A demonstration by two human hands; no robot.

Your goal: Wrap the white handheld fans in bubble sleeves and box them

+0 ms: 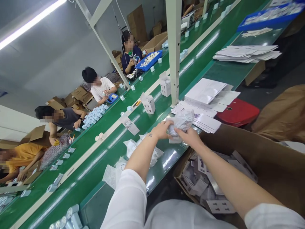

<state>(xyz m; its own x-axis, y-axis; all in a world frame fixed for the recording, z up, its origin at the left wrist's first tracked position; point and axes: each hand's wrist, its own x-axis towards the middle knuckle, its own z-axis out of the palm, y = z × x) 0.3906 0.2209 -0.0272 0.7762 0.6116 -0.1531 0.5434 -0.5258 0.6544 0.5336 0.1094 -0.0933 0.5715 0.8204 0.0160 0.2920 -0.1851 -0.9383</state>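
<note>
Both my hands are stretched out over the near edge of the green conveyor belt (pixel 100 149). My left hand (pixel 162 129) and my right hand (pixel 188 136) are closed on a clear crinkled plastic bag (pixel 182 121) with small items inside. The bag is lifted a little above the belt, next to a pile of flat white carton blanks (pixel 205 122). More clear bags (pixel 133 148) lie on the belt under my left forearm.
An open cardboard box (pixel 262 159) with white printed cartons stands at my right. Folded white boxes (pixel 148 103) ride the belt. A white post (pixel 173 51) rises ahead. Several people work across the belt at the left. A red lid (pixel 238 112) lies beyond.
</note>
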